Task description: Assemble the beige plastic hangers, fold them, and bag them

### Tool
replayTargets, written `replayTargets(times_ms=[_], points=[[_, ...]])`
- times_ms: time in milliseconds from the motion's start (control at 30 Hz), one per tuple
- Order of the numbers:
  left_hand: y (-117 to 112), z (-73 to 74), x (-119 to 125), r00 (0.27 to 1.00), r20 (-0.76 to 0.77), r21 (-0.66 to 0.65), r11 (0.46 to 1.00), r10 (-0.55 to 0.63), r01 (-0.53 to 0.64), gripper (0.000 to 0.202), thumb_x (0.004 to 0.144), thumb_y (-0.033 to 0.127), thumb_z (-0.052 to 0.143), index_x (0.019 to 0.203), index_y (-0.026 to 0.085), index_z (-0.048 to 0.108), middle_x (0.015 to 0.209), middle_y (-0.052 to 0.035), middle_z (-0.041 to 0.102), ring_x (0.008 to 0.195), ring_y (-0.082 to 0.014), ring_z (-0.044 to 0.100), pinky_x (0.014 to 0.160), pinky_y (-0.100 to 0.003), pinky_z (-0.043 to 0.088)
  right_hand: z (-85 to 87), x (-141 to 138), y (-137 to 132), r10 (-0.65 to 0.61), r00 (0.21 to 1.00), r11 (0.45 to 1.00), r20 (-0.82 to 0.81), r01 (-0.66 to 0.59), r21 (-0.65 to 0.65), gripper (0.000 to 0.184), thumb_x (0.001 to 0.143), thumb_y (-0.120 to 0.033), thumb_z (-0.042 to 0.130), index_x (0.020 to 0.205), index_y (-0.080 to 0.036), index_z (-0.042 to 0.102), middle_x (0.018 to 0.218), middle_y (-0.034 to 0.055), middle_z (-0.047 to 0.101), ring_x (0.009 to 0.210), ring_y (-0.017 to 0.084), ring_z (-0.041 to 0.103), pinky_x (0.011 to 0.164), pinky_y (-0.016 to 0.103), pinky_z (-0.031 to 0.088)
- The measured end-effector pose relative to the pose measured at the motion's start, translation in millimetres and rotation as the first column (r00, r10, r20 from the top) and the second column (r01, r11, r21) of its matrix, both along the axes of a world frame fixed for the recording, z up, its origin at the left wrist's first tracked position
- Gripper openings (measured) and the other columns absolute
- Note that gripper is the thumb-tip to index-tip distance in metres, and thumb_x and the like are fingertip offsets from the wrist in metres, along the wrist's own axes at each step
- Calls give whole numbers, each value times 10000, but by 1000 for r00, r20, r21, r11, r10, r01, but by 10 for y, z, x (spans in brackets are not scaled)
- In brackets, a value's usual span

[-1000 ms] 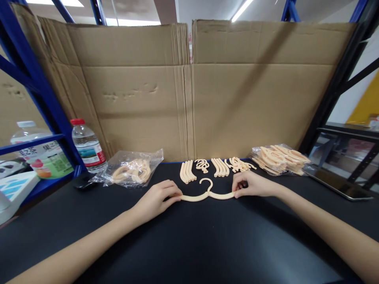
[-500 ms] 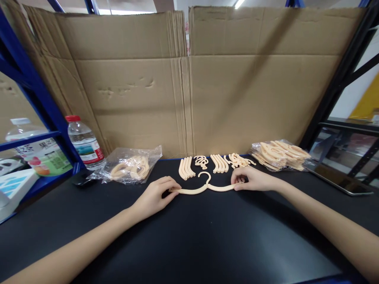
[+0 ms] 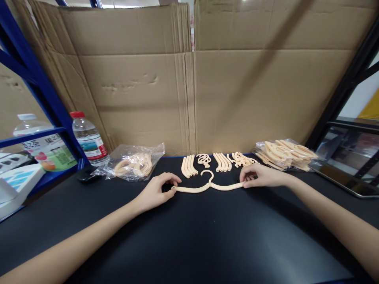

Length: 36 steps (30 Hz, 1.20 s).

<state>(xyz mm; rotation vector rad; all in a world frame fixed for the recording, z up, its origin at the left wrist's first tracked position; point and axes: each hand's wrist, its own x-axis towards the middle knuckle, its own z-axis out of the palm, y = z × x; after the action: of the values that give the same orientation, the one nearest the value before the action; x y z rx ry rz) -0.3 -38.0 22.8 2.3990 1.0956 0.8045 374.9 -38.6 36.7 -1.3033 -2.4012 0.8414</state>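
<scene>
The person's left hand (image 3: 155,192) has its fingers arched, with a visible gap between index finger and thumb; the thumb tip meets the left end of a cream hanger (image 3: 194,190). The right hand (image 3: 262,175) has thumb and fingertips drawn together on its right end. The hanger sits beyond the middle of the black counter (image 3: 189,236), its long axis running side to side, roughly along the far edge; its hook points towards that edge and curls open to the left. Just beyond it are two rows of curved arms (image 3: 189,165), a cluster of hooks (image 3: 203,159) between them, and a heap of small pieces (image 3: 242,159). Plastic bags of parts (image 3: 286,154) flank these along the far edge. A red-capped bottle (image 3: 90,142) stands by the far left corner, and cardboard (image 3: 142,98) rises behind.
</scene>
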Motion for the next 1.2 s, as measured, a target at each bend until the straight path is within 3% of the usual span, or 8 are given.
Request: replayTargets(times_ms=[233, 633, 1200], points=[[29, -36, -19, 998, -57, 52, 999, -6, 10, 134, 779, 185, 507, 829, 197, 631, 841, -21, 648, 805, -186, 580, 775, -324, 452, -4, -20, -2, -16, 1000, 1000, 26, 16, 4, 244, 744, -395, 644, 776, -155, 663, 672, 22, 591, 615, 140, 506, 572, 274, 404], [4, -10, 3, 999, -53, 45, 999, 6, -4, 131, 772, 191, 505, 813, 200, 630, 834, -21, 648, 803, -188, 578, 774, -332, 457, -44, -31, -3, -56, 998, 998, 5, 56, 26, 291, 739, -450, 629, 760, -160, 642, 630, 7, 549, 584, 130, 482, 541, 264, 379], [0, -11, 0, 997, -73, 54, 998, 16, -12, 134, 777, 188, 503, 833, 192, 624, 854, -22, 643, 810, -180, 575, 782, -320, 452, -19, -36, -28, -55, 998, 998, 31, 54, 16, 264, 746, -415, 616, 802, -157, 614, 652, 6, 535, 609, 135, 489, 557, 268, 401]])
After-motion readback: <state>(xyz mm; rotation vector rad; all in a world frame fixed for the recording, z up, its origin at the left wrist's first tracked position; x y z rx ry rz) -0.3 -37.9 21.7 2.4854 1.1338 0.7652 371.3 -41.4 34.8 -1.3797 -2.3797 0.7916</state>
